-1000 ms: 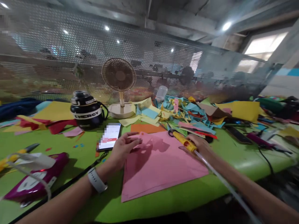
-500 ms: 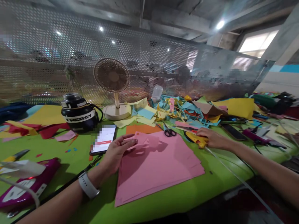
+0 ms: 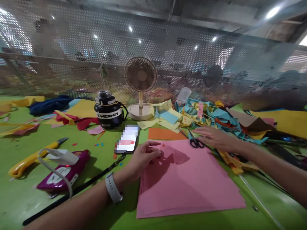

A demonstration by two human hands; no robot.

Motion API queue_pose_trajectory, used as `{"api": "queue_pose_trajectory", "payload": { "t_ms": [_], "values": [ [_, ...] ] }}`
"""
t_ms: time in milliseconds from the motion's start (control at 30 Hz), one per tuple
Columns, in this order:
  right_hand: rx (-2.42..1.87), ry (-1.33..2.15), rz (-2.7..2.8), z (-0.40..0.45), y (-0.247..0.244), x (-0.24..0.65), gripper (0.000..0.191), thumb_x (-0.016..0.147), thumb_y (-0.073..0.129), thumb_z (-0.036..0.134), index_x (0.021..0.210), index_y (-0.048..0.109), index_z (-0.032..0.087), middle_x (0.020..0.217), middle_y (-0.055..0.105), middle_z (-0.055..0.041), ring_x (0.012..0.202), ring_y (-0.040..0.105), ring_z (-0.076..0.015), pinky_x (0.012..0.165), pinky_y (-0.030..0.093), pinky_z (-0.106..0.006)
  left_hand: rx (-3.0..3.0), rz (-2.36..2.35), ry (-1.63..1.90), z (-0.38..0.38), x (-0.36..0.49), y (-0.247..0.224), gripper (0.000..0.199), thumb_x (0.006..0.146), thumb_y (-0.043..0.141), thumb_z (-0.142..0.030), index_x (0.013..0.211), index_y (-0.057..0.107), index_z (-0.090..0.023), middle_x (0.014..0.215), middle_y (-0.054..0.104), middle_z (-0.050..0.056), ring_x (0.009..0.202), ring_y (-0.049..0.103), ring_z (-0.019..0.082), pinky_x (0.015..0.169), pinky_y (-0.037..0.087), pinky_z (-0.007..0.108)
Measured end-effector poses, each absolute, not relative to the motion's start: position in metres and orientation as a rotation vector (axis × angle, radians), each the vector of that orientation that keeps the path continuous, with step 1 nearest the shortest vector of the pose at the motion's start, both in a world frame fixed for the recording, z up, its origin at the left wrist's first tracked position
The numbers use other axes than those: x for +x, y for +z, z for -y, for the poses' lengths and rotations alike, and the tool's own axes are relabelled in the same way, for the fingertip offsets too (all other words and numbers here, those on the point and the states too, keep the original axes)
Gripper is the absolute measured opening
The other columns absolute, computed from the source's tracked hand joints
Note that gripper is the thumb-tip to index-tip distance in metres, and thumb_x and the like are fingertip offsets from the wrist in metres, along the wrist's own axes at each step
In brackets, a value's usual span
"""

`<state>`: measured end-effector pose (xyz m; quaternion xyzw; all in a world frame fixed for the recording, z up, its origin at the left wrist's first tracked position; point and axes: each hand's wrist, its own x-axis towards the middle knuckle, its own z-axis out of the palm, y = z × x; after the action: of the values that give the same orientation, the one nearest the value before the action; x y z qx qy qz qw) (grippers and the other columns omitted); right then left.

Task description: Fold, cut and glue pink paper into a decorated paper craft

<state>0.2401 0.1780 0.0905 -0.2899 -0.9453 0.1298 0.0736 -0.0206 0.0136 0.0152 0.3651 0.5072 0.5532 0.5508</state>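
A stack of pink sheets (image 3: 192,188) lies on the green table. Over its upper left corner is my left hand (image 3: 144,158), thumb and fingers apart, beside a small pink piece with an orange dot. A folded pink flap stands up slightly near the middle of the top edge. My right hand (image 3: 216,138) reaches out flat with nothing visible in it, just right of the black-handled scissors (image 3: 197,142). Below my right wrist rests a yellow glue gun (image 3: 233,164) with a white glue stick. An orange sheet (image 3: 165,134) lies behind the stack.
A phone (image 3: 128,139), black jug (image 3: 109,111) and fan (image 3: 141,76) stand or lie behind my left hand. Colored scraps (image 3: 216,118) are heaped behind my right. At left are a yellow cutter (image 3: 35,158), purple device (image 3: 63,174) and black strap (image 3: 91,182).
My right hand has let go of the yellow glue gun and moved toward the scissors. My left hand has opened off the small pink piece. The view has turned left.
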Motion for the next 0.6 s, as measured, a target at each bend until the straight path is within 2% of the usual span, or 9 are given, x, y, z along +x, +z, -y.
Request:
{"api": "queue_pose_trajectory", "payload": {
  "t_ms": [133,233,433,600],
  "values": [
    [-0.797,0.356,2.938,-0.185,0.047,0.162,0.051,0.091,0.04,0.044,0.131,0.055,0.017,0.136,0.052,-0.0136,0.125,0.046,-0.0308,0.105,0.033,-0.046,0.834,-1.156,1.302,-0.014,-0.019,0.014,0.04,0.068,0.076,-0.029,0.1,0.057,-0.015,0.07,0.071,0.004,0.055,0.064,0.012,0.049,0.039,0.02],
    [-0.829,0.25,2.966,-0.184,0.023,0.132,0.056,0.093,0.036,0.048,0.138,0.047,0.018,0.143,0.044,-0.0145,0.131,0.038,-0.0324,0.107,0.028,-0.05,0.809,-1.148,1.287,-0.015,-0.019,0.013,0.041,0.066,0.077,-0.029,0.098,0.056,-0.015,0.069,0.071,0.005,0.054,0.065,0.013,0.05,0.041,0.021],
    [-0.911,0.17,2.973,-0.18,0.012,0.109,0.068,0.091,0.029,0.061,0.144,0.038,0.019,0.151,0.029,-0.0151,0.137,0.028,-0.0351,0.109,0.022,-0.05,0.781,-1.158,1.262,-0.017,-0.019,0.011,0.039,0.067,0.077,-0.03,0.097,0.057,-0.015,0.068,0.072,0.006,0.054,0.064,0.014,0.051,0.042,0.022],
    [-0.914,0.203,2.933,-0.188,0.007,0.104,0.076,0.089,0.024,0.068,0.144,0.038,0.018,0.151,0.031,-0.0152,0.137,0.028,-0.034,0.109,0.021,-0.05,0.768,-1.15,1.274,-0.019,-0.018,0.011,0.036,0.066,0.077,-0.029,0.093,0.058,-0.016,0.066,0.071,0.004,0.049,0.062,0.013,0.048,0.04,0.023]
  ]
}}
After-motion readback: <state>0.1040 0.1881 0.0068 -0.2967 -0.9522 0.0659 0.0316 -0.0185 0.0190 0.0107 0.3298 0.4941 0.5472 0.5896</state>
